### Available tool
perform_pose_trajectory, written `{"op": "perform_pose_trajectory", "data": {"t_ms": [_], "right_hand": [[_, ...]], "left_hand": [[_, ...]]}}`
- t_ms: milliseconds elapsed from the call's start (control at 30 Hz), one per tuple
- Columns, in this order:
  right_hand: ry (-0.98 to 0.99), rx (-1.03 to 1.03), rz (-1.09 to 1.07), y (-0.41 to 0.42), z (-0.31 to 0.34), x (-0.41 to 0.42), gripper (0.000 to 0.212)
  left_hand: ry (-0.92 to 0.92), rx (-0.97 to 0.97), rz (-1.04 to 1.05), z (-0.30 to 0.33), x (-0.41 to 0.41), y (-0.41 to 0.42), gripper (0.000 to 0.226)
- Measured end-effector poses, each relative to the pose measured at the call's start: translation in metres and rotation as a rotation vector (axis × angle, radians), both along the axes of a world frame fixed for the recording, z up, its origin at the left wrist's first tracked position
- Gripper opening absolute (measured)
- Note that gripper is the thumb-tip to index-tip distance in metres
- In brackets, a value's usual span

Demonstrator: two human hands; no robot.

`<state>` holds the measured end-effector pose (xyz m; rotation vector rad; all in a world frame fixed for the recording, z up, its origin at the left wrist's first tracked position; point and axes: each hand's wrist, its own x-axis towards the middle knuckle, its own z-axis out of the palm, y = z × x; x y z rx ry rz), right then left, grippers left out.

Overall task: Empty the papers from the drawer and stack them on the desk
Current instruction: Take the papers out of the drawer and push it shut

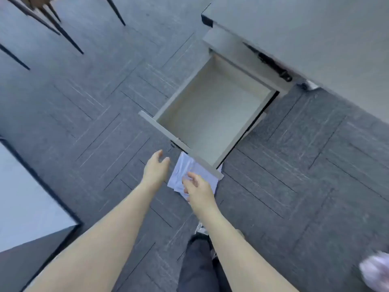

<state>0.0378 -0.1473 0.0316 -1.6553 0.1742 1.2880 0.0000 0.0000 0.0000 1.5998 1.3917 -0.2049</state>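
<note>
The pulled-out grey wooden drawer [212,116] stood bare; below its front, crumpled white papers [185,175] lay, seemingly on carpet, beneath both open-fingered, empty hands: left hand [156,167], right hand [199,189].

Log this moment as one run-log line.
drawer: open, looks empty | papers: on floor by drawer front | left hand: open, reaching | right hand: open, over papers
</note>
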Motion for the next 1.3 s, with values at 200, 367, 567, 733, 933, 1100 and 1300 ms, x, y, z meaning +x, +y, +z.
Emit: {"op": "perform_pose_trajectory", "data": {"t_ms": [200, 367, 567, 733, 933, 1100, 1300], "right_hand": [[0.341, 0.0, -0.375, 0.012, -0.038, 0.017, 0.049], [0.369, 0.03, -0.522, 0.017, -0.046, 0.043, 0.024], [0.328, 0.055, -0.537, 0.014, -0.055, 0.093, 0.034], [0.299, 0.084, -0.523, 0.009, -0.06, 0.157, 0.038], [0.199, 0.096, -0.423, 0.006, -0.07, 0.232, 0.045], [0.123, 0.104, -0.433, 0.005, -0.076, 0.287, 0.045], [0.065, 0.12, -0.425, 0.003, -0.079, 0.335, 0.022]], "left_hand": [[-0.104, -0.136, 0.138, -0.041, 0.027, 0.008, 0.058], [-0.076, 0.048, 0.041, -0.055, 0.048, 0.012, 0.051], [0.008, 0.295, -0.153, -0.058, 0.1, 0.012, 0.03], [0.04, 0.403, -0.238, -0.057, 0.161, 0.012, 0.03], [0.126, 0.523, -0.342, -0.064, 0.241, 0.009, 0.031], [0.127, 0.634, -0.423, -0.074, 0.3, 0.012, 0.033], [0.07, 0.721, -0.453, -0.083, 0.346, 0.011, 0.038]]}}
